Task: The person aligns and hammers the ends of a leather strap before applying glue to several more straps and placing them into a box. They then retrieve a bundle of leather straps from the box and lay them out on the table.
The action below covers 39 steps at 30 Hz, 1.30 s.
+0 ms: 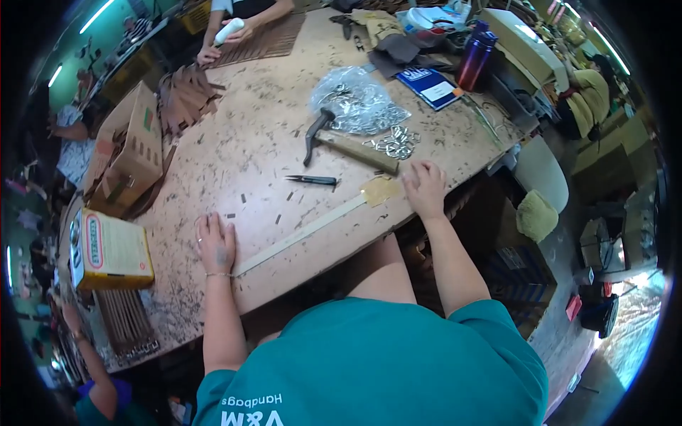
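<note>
My left hand lies flat on the worktable, fingers stretched out and nothing in it, beside one end of a pale flat strip. My right hand rests palm down near the table's front edge, fingers apart. It is next to a yellowish tape patch at the strip's other end. The handle end of a hammer is close to my right fingers. Dark thread snips lie between my hands, farther in. Behind the hammer are loose metal rings and a clear plastic bag of metal hardware.
A rectangular tin, brown strips and a cardboard box stand at left. A blue book and bottle are back right. Across the table, another person's hands hold a white bottle over brown strips. Small dark scraps litter the tabletop.
</note>
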Tool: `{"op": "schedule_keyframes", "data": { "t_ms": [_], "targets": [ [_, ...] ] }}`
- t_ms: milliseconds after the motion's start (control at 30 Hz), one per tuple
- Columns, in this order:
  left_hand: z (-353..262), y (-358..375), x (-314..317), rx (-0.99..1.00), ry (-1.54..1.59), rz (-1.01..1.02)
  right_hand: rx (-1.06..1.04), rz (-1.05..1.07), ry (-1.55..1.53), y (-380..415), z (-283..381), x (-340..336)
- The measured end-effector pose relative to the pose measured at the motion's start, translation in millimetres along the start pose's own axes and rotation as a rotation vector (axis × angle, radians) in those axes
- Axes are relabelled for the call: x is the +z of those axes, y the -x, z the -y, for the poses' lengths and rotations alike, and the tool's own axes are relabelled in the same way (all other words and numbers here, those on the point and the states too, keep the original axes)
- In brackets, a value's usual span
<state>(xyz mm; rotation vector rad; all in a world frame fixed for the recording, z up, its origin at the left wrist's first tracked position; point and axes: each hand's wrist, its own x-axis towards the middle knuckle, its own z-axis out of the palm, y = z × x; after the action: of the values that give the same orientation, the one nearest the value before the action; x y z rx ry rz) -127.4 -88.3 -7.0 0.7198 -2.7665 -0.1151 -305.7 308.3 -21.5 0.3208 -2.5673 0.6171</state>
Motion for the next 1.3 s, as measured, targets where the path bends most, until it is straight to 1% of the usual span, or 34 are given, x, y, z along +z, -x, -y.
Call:
{"op": "schedule_keyframes", "data": {
  "t_ms": [67,100,133,200,300,367,400,467,500,567,700,767,833,933,1000,1033,1100,1133,1200,1267,1300],
  "targets": [
    [1,-2,1,0.025,0.039,-0.017,0.036,0.001,-0.166,-11,5,-4],
    [1,-2,3,0.026,0.044,-0.037,-0.066,-0.036,-0.199,-22,7,-6],
    [-1,-3,1,0.021,0.036,-0.039,-0.069,-0.033,-0.208,-37,12,-6],
    [-5,-5,-3,0.011,0.068,-0.045,-0.212,0.025,-0.248,-67,21,-9],
    [-4,-5,-2,-0.007,0.086,-0.052,-0.247,0.053,-0.156,-117,49,-7],
    [-7,-9,-5,-0.018,0.093,-0.045,-0.226,0.195,-0.010,-147,65,4],
    [-8,-8,-8,-0.032,0.094,-0.029,-0.222,0.200,-0.011,-156,75,13],
    [-11,-9,-11,-0.045,0.103,-0.021,-0.134,0.443,0.096,-176,89,28],
    [-12,-9,-12,-0.059,0.112,-0.013,-0.138,0.441,0.094,-184,85,42],
    [-11,-9,-12,-0.065,0.104,-0.017,-0.143,0.594,-0.108,-195,74,76],
    [-11,-11,-11,-0.090,0.102,0.001,-0.126,0.555,-0.170,-210,60,82],
    [-13,-10,-12,-0.096,0.106,0.011,-0.239,0.291,-0.108,-224,54,78],
    [-12,-12,-13,-0.097,0.106,0.019,-0.318,0.110,-0.091,-243,45,78],
    [-12,-11,-13,-0.093,0.102,0.011,-0.334,0.004,-0.031,-260,33,70],
    [-12,-12,-12,-0.089,0.105,0.012,-0.248,0.139,0.013,-267,23,71],
    [-12,-12,-12,-0.090,0.107,0.016,-0.248,0.142,0.015,-261,34,58],
    [-13,-11,-13,-0.097,0.096,0.015,-0.097,0.188,0.165,-238,59,31],
    [-13,-11,-13,-0.092,0.097,0.019,-0.091,0.189,0.167,-226,65,21],
    [-12,-12,-12,-0.099,0.092,0.013,-0.401,-0.295,0.133,-199,77,6],
    [-12,-13,-11,-0.093,0.095,0.006,-0.401,-0.137,0.110,-153,88,2],
    [-12,-11,-10,-0.091,0.091,0.004,-0.346,0.113,0.140,-131,94,4]
  ]
}}
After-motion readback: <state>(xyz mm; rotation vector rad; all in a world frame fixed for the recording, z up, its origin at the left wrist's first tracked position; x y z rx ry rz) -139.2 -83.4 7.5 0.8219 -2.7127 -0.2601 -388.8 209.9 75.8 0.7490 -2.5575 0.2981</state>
